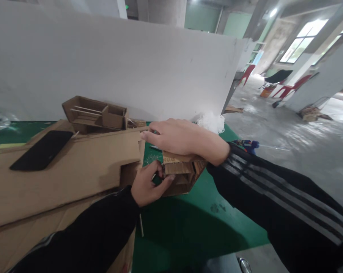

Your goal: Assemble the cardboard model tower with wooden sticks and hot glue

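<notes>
My right hand (183, 138) lies palm down on top of a small cardboard model (180, 174), fingers stretched out flat and pressing on it. Below it, my left hand (147, 185) is closed in a pinch at the model's left side; the small thing between its fingertips is too hidden to name. The model rests on the green table surface (194, 220), at the edge of large flat cardboard sheets (74, 167).
A black phone (42, 149) lies on the cardboard at the left. An open cardboard box structure (96, 115) stands behind, against a white board (117, 64). White fluff (211, 122) and a blue tool (247, 145) sit at the table's right edge. Chairs stand far right.
</notes>
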Demonstrator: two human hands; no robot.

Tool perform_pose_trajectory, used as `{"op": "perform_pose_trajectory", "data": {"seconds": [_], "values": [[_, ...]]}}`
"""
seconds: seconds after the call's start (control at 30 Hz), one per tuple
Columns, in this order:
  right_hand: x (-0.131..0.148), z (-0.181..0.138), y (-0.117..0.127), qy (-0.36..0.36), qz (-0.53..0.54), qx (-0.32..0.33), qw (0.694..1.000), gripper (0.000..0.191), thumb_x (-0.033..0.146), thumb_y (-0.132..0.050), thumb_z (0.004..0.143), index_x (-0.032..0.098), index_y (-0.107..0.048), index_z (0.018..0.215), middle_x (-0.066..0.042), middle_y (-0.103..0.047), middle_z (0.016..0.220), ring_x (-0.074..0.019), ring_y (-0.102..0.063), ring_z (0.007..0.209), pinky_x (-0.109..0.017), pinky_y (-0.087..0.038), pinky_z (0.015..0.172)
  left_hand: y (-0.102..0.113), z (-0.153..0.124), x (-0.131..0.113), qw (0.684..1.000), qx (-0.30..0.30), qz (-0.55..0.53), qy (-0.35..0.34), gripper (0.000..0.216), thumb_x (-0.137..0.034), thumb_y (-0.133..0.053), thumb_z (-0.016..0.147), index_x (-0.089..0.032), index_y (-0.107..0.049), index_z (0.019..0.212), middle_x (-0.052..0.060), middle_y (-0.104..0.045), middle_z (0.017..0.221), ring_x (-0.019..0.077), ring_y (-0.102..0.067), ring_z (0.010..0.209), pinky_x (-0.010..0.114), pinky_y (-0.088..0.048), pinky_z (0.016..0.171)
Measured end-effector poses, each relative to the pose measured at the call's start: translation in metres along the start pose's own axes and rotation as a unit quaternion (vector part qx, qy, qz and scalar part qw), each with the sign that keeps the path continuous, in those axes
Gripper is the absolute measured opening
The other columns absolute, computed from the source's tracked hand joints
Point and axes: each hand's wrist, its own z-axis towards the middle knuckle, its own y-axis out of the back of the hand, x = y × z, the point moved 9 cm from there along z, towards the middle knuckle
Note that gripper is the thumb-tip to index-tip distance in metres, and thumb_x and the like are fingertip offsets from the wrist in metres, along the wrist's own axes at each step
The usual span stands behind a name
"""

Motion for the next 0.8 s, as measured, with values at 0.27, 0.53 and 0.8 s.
{"op": "perform_pose_trajectory", "data": {"seconds": [0.27, 0.53, 0.8], "values": [[0.000, 0.000, 0.000, -0.006, -0.002, -0.001, 1.000, 0.056, 0.061, -0.027, 0.101, 0.020, -0.065, 0.108, -0.012, -0.073, 0.108, -0.0281, -0.065, 0.089, -0.035, -0.044, 0.072, -0.013, -0.006, 0.021, 0.988, -0.011, 0.009, 0.155, 0.030, -0.034, -0.069, 0.075, -0.024, -0.043, 0.085, -0.001, -0.064, 0.075, 0.0177, -0.065, 0.068, 0.029, -0.049, 0.064], [0.002, 0.001, -0.001, 0.010, -0.014, 0.002, 1.000, 0.051, 0.055, -0.028, 0.102, 0.020, -0.065, 0.105, -0.011, -0.072, 0.109, -0.0264, -0.065, 0.085, -0.034, -0.043, 0.070, -0.016, -0.006, 0.024, 0.977, -0.038, -0.022, 0.210, 0.034, -0.030, -0.072, 0.072, -0.024, -0.040, 0.083, -0.001, -0.066, 0.077, 0.0197, -0.068, 0.075, 0.029, -0.051, 0.067], [-0.001, 0.002, -0.001, 0.007, -0.010, -0.006, 1.000, 0.051, 0.056, -0.027, 0.101, 0.021, -0.065, 0.105, -0.010, -0.073, 0.107, -0.0271, -0.065, 0.085, -0.034, -0.042, 0.069, -0.020, -0.006, 0.025, 0.972, -0.046, -0.075, 0.217, 0.029, -0.025, -0.070, 0.075, -0.023, -0.044, 0.087, -0.001, -0.066, 0.080, 0.0163, -0.066, 0.074, 0.026, -0.049, 0.063]]}}
